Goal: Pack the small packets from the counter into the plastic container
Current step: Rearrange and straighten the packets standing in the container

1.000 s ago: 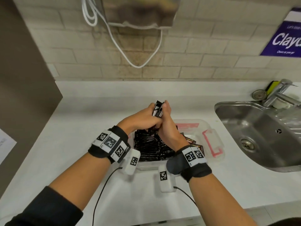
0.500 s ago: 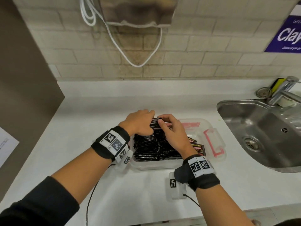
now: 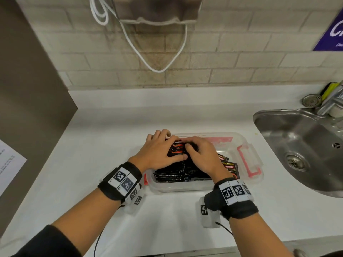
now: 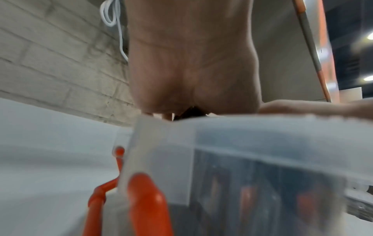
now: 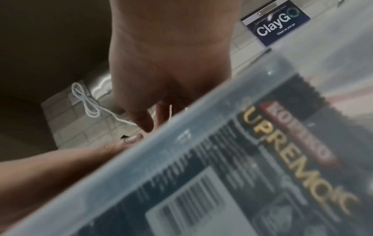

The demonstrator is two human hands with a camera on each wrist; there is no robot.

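Note:
A clear plastic container (image 3: 246,145) with red latches (image 3: 248,162) stands on the white counter, its left half filled with black packets (image 3: 174,175). My left hand (image 3: 167,145) and right hand (image 3: 193,149) meet over the container's far left part. Both grip a bundle of black packets with orange marks (image 3: 175,151) and hold it down on the stack. A loose Kopiko packet (image 3: 231,169) leans at the right of the stack. The left wrist view shows my palm (image 4: 191,71) above the container wall (image 4: 262,135). Through the wall, the right wrist view shows a packet (image 5: 282,151).
A steel sink (image 3: 300,145) with a faucet (image 3: 332,101) lies to the right of the container. A white cable (image 3: 157,69) loops down the tiled wall behind. A dark panel (image 3: 27,89) bounds the counter at left, with a paper sheet (image 3: 9,162) on it.
Both hands have lowered the bundle, held upright above the container a second ago, and laid it flat on the packets inside. The wrists have dropped toward the counter.

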